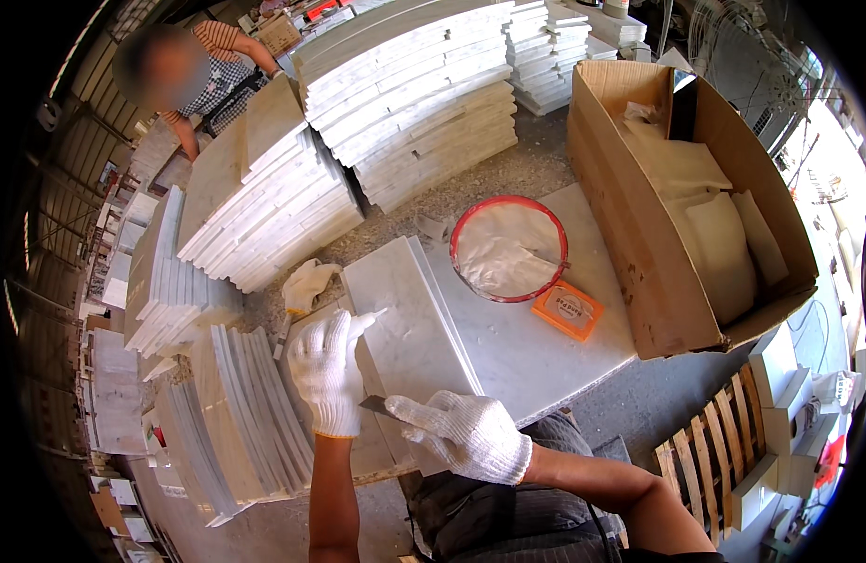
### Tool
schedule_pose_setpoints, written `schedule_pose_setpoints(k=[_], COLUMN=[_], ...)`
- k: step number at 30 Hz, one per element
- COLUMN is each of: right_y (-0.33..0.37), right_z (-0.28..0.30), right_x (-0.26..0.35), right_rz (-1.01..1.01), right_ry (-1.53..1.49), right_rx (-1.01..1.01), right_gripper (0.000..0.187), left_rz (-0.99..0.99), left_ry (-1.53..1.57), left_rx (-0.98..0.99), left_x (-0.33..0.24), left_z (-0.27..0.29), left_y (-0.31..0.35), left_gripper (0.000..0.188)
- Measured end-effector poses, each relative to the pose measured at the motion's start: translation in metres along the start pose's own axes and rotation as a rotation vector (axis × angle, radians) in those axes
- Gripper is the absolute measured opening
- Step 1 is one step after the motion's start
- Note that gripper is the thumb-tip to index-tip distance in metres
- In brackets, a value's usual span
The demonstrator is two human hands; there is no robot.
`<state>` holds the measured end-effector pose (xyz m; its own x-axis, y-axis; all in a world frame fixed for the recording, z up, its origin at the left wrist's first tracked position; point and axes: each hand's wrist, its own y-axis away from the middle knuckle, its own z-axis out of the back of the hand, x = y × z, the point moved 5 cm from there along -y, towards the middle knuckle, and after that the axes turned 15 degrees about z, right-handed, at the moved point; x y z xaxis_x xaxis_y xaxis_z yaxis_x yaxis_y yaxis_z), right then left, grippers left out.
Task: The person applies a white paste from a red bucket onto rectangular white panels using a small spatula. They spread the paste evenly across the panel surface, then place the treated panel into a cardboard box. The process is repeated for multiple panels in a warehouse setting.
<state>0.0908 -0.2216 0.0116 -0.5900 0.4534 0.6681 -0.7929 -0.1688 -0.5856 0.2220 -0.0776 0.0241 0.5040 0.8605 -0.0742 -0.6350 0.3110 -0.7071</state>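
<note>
My left hand [327,373], in a white knitted glove, is over the left edge of a pale marble slab [405,310]. Its index finger stretches out to a small white smear on the surface, while the other fingers look loosely curled. Just to the right, my gloved right hand [466,433] grips a small flat metal scraper [376,404], its dark blade pointing left above the slab's near part. Beyond the slab sits a round red-rimmed container [508,251] of whitish paste. Touching its near side or close to it lies an orange box [567,311].
Tall stacks of marble tiles [414,103] stand at the back and tiles on edge [255,403] at the left. An open cardboard box [639,244] with pale packets is at right, above a wooden pallet [719,450]. A crumpled white glove [309,283] lies nearby. Another person [222,80] works far left.
</note>
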Motion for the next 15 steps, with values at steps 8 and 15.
schedule_pose_setpoints(k=[8, 15], right_y=[0.001, 0.0013], right_z=[-0.001, -0.0011], right_x=[-0.0008, -0.0012], right_rz=[0.01, 0.007], right_ry=[0.018, 0.008], right_rx=[0.003, -0.002], right_gripper=[0.044, 0.045], left_rz=[0.043, 0.01], left_ry=[0.014, -0.029], left_rx=[0.074, 0.03], left_x=[0.0076, 0.0003], left_z=[-0.0036, 0.0014], left_y=[0.0047, 0.0008], left_gripper=[0.037, 0.033])
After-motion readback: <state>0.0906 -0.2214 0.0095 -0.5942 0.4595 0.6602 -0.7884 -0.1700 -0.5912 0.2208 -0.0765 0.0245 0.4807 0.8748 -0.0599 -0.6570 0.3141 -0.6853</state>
